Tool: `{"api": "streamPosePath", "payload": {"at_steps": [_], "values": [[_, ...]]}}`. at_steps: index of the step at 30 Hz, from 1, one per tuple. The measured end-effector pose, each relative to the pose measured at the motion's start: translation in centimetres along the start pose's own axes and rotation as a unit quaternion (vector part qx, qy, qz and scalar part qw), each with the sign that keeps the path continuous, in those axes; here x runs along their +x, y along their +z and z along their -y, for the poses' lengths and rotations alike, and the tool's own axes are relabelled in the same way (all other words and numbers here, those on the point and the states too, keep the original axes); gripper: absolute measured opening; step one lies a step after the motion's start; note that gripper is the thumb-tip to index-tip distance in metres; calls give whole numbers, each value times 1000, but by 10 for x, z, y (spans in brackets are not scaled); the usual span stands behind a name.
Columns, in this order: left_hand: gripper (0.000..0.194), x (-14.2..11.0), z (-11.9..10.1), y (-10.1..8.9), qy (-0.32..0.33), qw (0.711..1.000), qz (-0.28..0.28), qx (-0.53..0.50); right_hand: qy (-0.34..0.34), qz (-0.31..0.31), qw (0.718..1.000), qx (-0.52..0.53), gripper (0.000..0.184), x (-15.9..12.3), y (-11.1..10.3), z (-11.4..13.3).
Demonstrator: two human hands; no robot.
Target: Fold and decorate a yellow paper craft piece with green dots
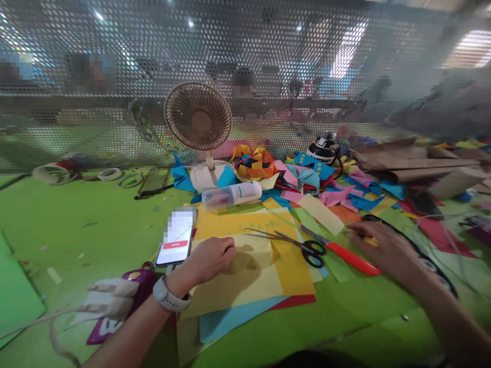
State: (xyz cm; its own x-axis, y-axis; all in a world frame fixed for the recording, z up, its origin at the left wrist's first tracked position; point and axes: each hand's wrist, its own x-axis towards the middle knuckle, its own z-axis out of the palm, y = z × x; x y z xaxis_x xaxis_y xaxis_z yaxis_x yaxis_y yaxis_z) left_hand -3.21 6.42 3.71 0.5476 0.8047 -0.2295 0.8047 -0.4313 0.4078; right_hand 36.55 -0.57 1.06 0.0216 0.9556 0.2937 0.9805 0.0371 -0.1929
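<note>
My left hand (213, 258), with a pale watch (169, 295) on the wrist, is curled closed over a pale yellow sheet (245, 286). Its fingertips are tucked away, so anything inside is hidden. Yellow, blue and red sheets lie beneath. My right hand (391, 250), slightly blurred, is bent with its fingers drawn together near the paper scraps on the right. Something small and yellow (370, 240) shows by its fingers, but its kind is unclear. Between the hands lie black-handled scissors (312, 251) and a red-handled knife (355, 258), both untouched.
A phone (177, 240) leans left of the sheets, beside a purple power strip (134, 291) with white plugs. Behind are a fan (201, 120), a clear bottle (232, 195), folded paper pieces (307, 176) and tape rolls (110, 174). A perforated screen (268, 71) rises behind the green table.
</note>
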Motion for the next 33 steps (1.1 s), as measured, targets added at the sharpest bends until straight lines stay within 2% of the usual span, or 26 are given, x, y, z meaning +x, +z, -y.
{"api": "streamPosePath", "payload": {"at_steps": [2,4,7,10,14,16,20,25,29,33], "values": [[26,0,-2,0,0,1000,0,3,-87,50,993,57,33,20,18,44],[25,-2,-3,1,-2,1000,-4,6,-163,63,982,69,34,36,37,79],[23,-8,-5,3,-9,1000,-8,10,-225,88,968,61,26,49,58,109],[24,-14,-5,5,-16,1000,-5,-5,-221,109,967,67,10,54,64,118],[25,-18,0,10,-22,997,-4,-70,-182,113,969,126,16,57,62,117],[25,-18,3,13,-21,995,-14,-95,-138,120,970,159,19,59,58,116],[24,-19,6,16,-14,993,-31,-113,-70,144,952,260,18,64,46,119],[24,-19,6,19,-9,992,-46,-116,-120,61,949,287,15,79,30,145],[23,-19,7,20,-17,993,-37,-115,-174,72,933,306,15,97,31,180],[22,-19,8,22,-18,994,-48,-100,-192,77,945,254,19,104,43,196]]}}
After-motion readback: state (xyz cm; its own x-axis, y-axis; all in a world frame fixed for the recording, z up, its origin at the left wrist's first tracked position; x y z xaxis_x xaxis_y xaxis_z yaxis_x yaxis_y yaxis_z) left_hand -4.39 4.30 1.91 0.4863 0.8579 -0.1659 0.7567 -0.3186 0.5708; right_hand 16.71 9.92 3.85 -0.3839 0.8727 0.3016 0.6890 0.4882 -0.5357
